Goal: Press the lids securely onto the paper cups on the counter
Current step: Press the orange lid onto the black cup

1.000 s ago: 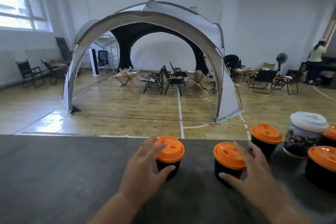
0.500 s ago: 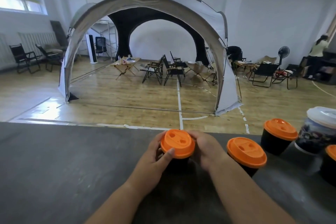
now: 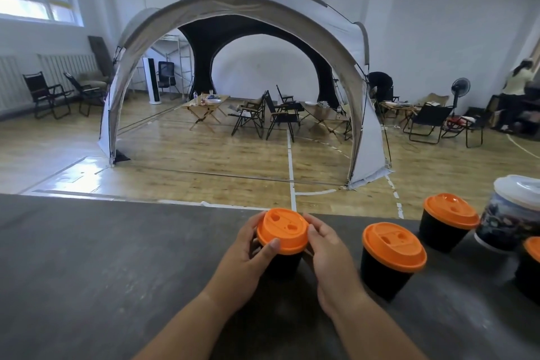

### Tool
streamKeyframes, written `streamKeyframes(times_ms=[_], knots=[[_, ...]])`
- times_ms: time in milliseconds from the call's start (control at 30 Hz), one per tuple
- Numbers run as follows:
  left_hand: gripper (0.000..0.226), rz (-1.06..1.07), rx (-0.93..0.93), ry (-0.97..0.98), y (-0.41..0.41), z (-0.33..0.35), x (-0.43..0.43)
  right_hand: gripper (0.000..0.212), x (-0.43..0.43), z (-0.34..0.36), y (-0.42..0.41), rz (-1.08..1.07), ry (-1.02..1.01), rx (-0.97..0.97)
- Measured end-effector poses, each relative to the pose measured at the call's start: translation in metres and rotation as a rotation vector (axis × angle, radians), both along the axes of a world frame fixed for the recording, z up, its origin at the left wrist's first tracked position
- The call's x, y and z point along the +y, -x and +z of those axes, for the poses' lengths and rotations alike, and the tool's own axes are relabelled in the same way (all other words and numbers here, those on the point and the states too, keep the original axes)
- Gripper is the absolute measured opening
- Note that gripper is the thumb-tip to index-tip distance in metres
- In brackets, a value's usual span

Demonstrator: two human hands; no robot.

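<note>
A black paper cup (image 3: 283, 264) with an orange lid (image 3: 283, 230) stands on the dark counter (image 3: 102, 266) near its far edge. My left hand (image 3: 244, 260) grips it from the left, thumb on the lid's rim. My right hand (image 3: 330, 260) holds it from the right, fingers curled round the lid's edge. To the right stand a second black cup with an orange lid (image 3: 393, 245) and a third black cup with an orange lid (image 3: 450, 210). A fourth orange-lidded cup (image 3: 530, 266) is cut off by the right edge.
A printed cup with a white lid (image 3: 514, 213) stands at the far right of the counter. Beyond the counter lies a wooden floor with a large grey tent (image 3: 239, 38), folding chairs and tables. A person (image 3: 517, 88) stands far off at the right.
One second ago my right hand was by the second cup; it has moved left to the first cup. Both hands now hold that cup and its lid. The view has dipped lower.
</note>
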State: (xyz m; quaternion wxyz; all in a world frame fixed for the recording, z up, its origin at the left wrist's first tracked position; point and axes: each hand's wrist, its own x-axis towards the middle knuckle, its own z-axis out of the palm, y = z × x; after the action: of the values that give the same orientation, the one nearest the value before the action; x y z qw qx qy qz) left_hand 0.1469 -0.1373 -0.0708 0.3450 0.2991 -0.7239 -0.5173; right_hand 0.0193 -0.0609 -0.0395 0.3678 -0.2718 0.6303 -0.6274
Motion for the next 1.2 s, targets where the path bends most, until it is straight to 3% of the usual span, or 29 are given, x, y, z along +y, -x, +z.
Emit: streamKeyframes(times_ms=[200,300,500,667,800,900,1067,1200], knots=[[0.069,0.004,0.009,-0.015,0.001,-0.002,-0.001,0.044,0.009,-0.010,-0.013,0.032,0.046,0.117],[0.061,0.010,0.005,-0.016,0.001,-0.001,0.001,0.048,0.009,-0.012,-0.013,0.072,0.061,0.071],[0.059,0.045,0.019,-0.018,0.004,-0.002,0.005,0.077,0.008,-0.015,-0.009,0.158,0.091,0.101],[0.091,0.088,0.020,-0.012,0.011,-0.007,0.011,0.062,0.003,-0.013,-0.001,0.219,0.101,-0.002],[0.100,0.166,-0.010,0.019,0.012,-0.010,0.015,0.077,-0.001,-0.013,-0.001,0.248,0.104,0.021],[0.075,0.220,0.031,0.017,0.010,-0.007,0.016,0.060,-0.002,-0.015,0.000,0.221,0.106,0.026],[0.091,0.280,0.048,-0.030,0.005,-0.012,0.013,0.032,-0.001,-0.014,0.003,0.199,0.094,-0.012],[0.072,0.324,0.027,-0.036,0.002,-0.008,0.012,0.024,-0.002,-0.012,0.008,0.172,0.100,-0.021]])
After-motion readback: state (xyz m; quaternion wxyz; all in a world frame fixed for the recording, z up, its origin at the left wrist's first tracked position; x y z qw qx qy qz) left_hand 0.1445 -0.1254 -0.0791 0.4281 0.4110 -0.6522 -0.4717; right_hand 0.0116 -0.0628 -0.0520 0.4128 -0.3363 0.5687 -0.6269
